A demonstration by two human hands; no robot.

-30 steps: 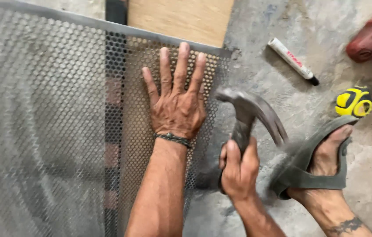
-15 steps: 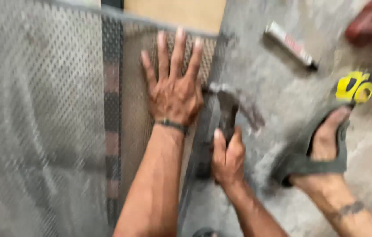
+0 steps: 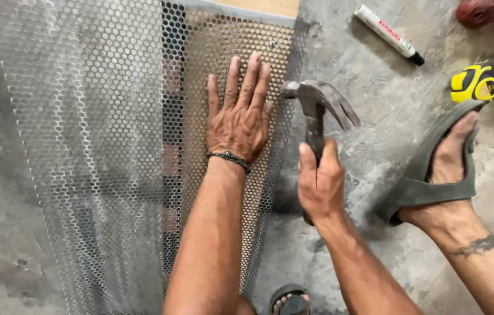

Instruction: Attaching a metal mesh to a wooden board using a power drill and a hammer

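A person crouches over a concrete floor (image 3: 375,99), seen from above. The left hand (image 3: 240,119) lies flat, fingers spread and pointing away from the body, pressing down on a sheet of perforated metal mesh (image 3: 83,146) that covers the left half of the view. Under the mesh, beneath that hand, a brownish board (image 3: 212,52) shows through the holes.

The right hand (image 3: 320,184) is clamped around the handle of a claw hammer (image 3: 317,108). The hammer's long axis runs straight away from the body, with the head at the far end. The striking face points left, toward the mesh edge just beside the left hand's fingertips; the claw curves off to the right. The hammer head sits close to the right of the flat hand, not touching it.

Further right, a bare foot in a grey sandal (image 3: 433,175) rests on the floor. Beyond its toes lies a yellow tape measure (image 3: 473,83). A white marker pen (image 3: 388,34) lies at a slant near the top edge.
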